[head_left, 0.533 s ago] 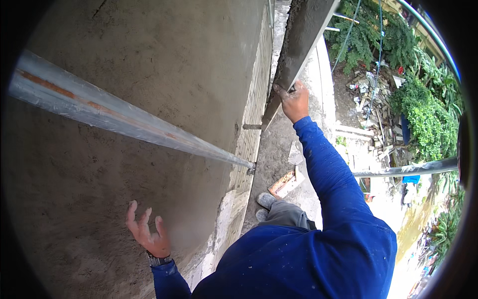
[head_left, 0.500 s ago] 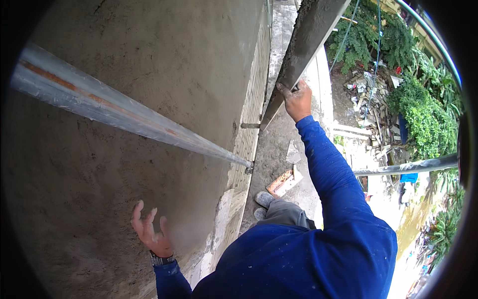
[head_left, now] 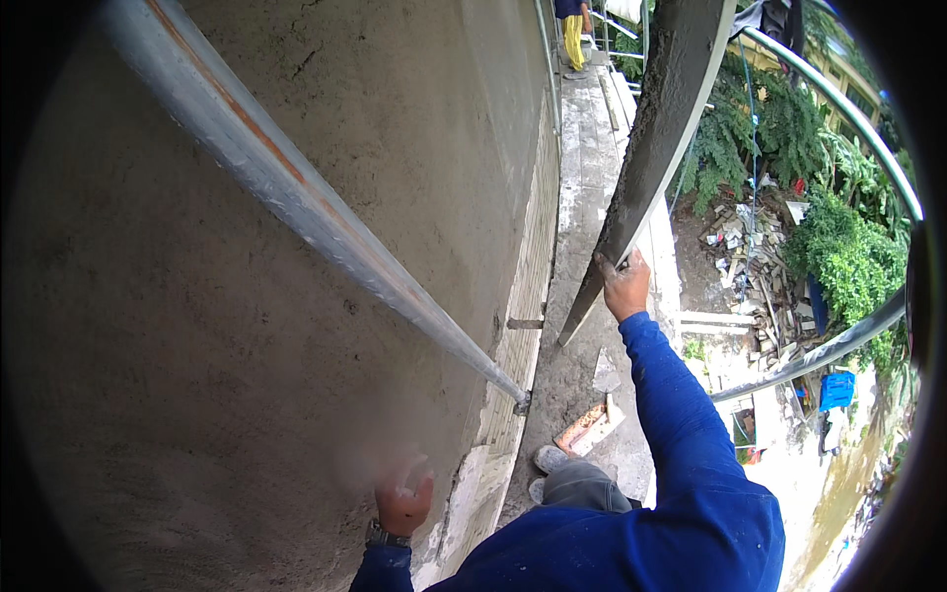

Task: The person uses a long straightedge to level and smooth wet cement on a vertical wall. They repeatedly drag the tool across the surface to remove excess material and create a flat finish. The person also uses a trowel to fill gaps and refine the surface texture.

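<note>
My right hand (head_left: 626,283) grips a long, mortar-smeared straightedge (head_left: 659,128) by its edge near the lower end. The straightedge slants up and away beside the plastered wall (head_left: 296,326). Low on the left, my left hand (head_left: 402,503) is raised close to the wall and holds nothing I can see. Its thumb stands apart, while a hazy smudge on the picture partly veils the other fingers. A thick metal pole (head_left: 326,212) crosses in front of the wall, between my two hands.
On the narrow walkway (head_left: 582,178) lie a flat reddish-white block-like piece (head_left: 589,426) and a pale pointed piece (head_left: 607,371), near my shoes (head_left: 548,460). Curved metal rails (head_left: 819,370) run along the right, above rubble and plants. Another person in yellow trousers (head_left: 574,44) stands far ahead.
My view has tilted up, bringing the other person into sight. My left hand has moved right in the picture, its fingers now less spread. The right hand keeps hold of the straightedge.
</note>
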### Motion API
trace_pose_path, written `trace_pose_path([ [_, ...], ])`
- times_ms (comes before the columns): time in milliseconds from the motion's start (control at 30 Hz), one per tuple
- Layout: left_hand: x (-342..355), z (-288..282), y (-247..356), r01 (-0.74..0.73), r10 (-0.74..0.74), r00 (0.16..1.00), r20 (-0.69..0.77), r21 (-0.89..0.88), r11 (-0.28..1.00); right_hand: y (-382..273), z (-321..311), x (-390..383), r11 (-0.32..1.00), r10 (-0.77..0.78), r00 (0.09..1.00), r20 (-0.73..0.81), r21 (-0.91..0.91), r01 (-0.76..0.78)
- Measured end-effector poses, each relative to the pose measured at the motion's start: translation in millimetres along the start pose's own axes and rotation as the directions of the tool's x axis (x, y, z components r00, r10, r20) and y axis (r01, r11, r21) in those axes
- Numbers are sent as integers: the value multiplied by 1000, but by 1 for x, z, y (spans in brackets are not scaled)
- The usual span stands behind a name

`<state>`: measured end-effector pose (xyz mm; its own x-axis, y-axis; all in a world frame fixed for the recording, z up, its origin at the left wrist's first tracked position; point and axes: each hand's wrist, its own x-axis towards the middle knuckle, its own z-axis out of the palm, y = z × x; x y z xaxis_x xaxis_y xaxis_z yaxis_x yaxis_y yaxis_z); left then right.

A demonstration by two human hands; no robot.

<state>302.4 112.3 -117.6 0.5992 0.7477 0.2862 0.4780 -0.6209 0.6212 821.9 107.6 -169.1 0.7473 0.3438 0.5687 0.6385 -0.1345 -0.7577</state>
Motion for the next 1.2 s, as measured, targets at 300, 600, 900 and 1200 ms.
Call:
trace_pose_path([
  [300,122,33,87,-413,420,907,-19,-231,881,-31,8,-31,985,-174,984,31,0,174],
  [600,193,39,133,-494,461,850,-254,-83,866,-61,21,-79,984,-178,973,149,36,175],
  [900,212,97,132,-431,365,824,-433,-62,900,-83,22,-114,978,-204,925,321,115,175],
  [1200,220,85,91,-361,294,821,-489,-45,932,41,-9,-170,994,-13,655,756,81,-74],
])
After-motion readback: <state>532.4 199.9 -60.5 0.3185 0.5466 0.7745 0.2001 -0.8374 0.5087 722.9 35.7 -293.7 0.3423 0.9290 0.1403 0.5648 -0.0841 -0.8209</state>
